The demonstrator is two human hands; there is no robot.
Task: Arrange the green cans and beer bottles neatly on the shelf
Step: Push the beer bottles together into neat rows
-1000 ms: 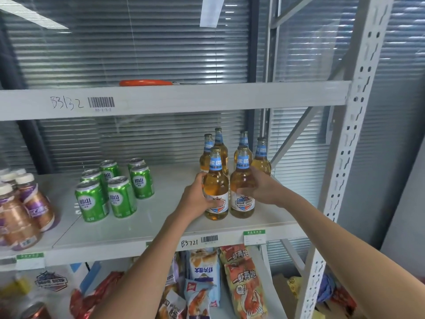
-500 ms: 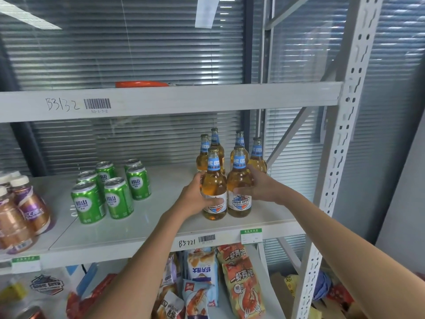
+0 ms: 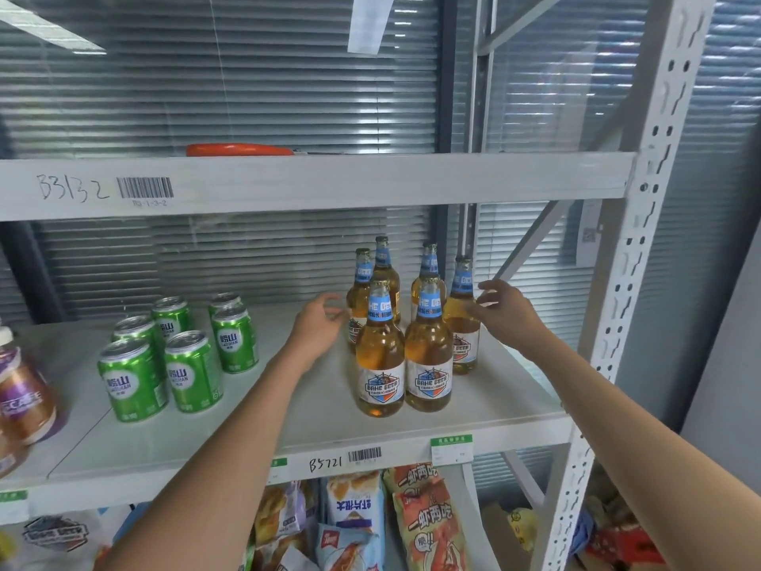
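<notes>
Your left hand [image 3: 319, 327] hung loosely spread, fingers curled, just beside the middle-row left bottle, gripping nothing; your right hand [image 3: 504, 313] was open too, fingertips at the right bottle's shoulder [image 3: 461, 319]; six beer bottles [image 3: 405, 344] stood upright in pairs on the shelf [image 3: 313, 418]; six green cans [image 3: 181, 356] clustered well left.

Even, bright indoor light; wide-angle bending and blur at the edges.

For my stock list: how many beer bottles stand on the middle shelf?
6. Two in front, two in the middle row, left and right, two at the back. More could be hidden behind them.
</notes>
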